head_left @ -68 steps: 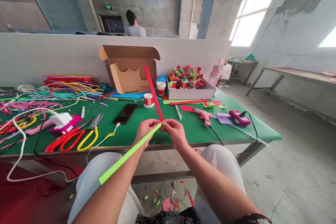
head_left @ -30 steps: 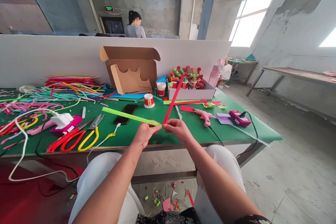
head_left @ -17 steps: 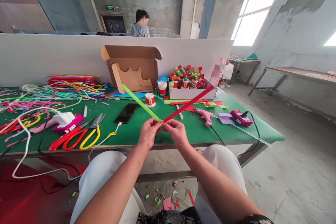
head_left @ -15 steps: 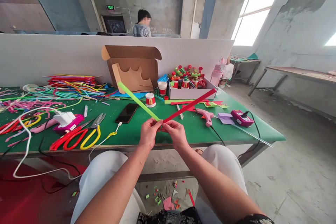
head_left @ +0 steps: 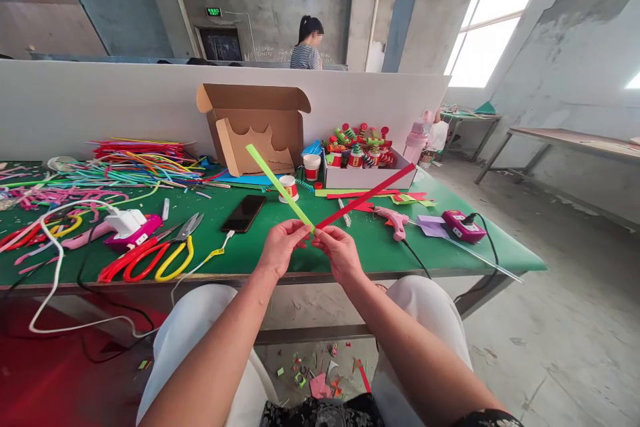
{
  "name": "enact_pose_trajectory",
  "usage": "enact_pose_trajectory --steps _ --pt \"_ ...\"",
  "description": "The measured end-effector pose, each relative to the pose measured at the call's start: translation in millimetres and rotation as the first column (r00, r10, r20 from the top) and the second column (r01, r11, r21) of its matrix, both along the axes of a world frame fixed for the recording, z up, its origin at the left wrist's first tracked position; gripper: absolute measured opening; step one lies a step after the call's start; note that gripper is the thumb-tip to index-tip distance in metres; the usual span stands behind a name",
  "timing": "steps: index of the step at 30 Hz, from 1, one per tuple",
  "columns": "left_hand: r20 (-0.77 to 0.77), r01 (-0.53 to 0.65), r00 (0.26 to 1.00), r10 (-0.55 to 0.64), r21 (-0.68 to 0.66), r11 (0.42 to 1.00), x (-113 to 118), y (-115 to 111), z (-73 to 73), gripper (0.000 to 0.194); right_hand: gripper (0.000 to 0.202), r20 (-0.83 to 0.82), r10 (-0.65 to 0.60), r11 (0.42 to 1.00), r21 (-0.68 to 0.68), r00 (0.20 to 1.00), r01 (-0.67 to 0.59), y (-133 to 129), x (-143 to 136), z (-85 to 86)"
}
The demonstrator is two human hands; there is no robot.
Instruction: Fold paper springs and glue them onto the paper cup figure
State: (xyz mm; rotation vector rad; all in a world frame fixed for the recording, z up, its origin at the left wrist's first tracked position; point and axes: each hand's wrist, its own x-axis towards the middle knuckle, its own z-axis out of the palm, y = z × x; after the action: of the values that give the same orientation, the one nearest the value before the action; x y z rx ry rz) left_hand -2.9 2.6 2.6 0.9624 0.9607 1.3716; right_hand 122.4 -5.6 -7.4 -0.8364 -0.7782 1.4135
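Strips: about two seconds ago the green strip [head_left: 277, 183] trailed down across the left forearm; now it slants up and left, while the red strip [head_left: 367, 196], which had leaned left, slants up and right.
Left hand: the left hand [head_left: 284, 245] pinches near the green strip's lower end between thumb and fingers.
Right hand: the right hand [head_left: 341, 250] pinches the red strip's lower end, its fingertips close beside the other hand's.
Join: the two ends meet in a V, held above the tabletop [head_left: 370, 247]; fingers hide exactly how they overlap.
Loose pinch: if either grip eased, the ends could probably slide out of line, since the join is small and the lengths long.
Paper: the strips look thin, so pressing or twisting too hard could crease them.
Free ends: a wide swing might brush the paper cup [head_left: 291, 187] or the filled box [head_left: 370, 179] behind.
Exit sign: the lit green sign [head_left: 214, 11] seems to read EXIT.
Wall writing: the pale characters [head_left: 265, 53] are too small to read.
Cup label: gold marking on red, illegible.
Cable tag: the yellow tag [head_left: 218, 251] has nothing readable.
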Motion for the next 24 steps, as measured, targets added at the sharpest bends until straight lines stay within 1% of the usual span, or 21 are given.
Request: enact_pose_trajectory --steps 4,9,13,16,18,20,22,24 --pt "-0.030 -0.045 0.998 0.047 0.046 0.998 2.0 0.4 -3.8 0.031 0.026 -0.026 0.034 0.999 -0.028 0.999 -0.035 -2.4 -1.6 -1.0" --pt "-0.013 -0.046 0.999 0.047 0.022 0.999 3.0 0.1 -5.1 0.032 0.028 -0.037 0.064 0.997 -0.048 0.997 -0.066 -2.3 -1.2 -0.9" --pt "0.013 -0.023 1.000 0.023 -0.003 1.000 1.7 0.0 -2.6 0.034 0.029 -0.042 0.040 0.998 -0.045 0.998 -0.042 -1.0 -1.1 0.2" --pt "-0.008 0.015 1.000 -0.015 -0.018 1.000 1.5 -0.5 -1.1 0.037 0.030 -0.043 -0.003 0.999 -0.045 0.999 0.001 0.0 -0.5 1.4" --pt "-0.075 0.044 0.996 -0.044 -0.005 0.999 2.4 -0.7 -1.7 0.039 0.029 -0.042 -0.022 0.999 -0.041 0.999 0.020 0.2 -0.2 1.7" --pt "-0.178 0.046 0.983 -0.039 0.033 0.998 3.5 -0.3 -3.6 0.037 0.029 -0.034 -0.023 0.999 -0.032 0.999 0.022 0.1 -0.3 1.3" --pt "-0.308 0.003 0.951 0.025 0.091 0.996 3.7 0.7 -5.5 0.033 0.028 -0.021 -0.024 1.000 -0.015 0.999 0.024 0.7 0.0 0.6" --pt "-0.433 -0.046 0.894 0.113 0.162 0.986 3.0 1.0 -5.8 0.029 0.027 -0.011 -0.045 0.999 0.008 0.999 0.045 2.9 2.0 0.5"
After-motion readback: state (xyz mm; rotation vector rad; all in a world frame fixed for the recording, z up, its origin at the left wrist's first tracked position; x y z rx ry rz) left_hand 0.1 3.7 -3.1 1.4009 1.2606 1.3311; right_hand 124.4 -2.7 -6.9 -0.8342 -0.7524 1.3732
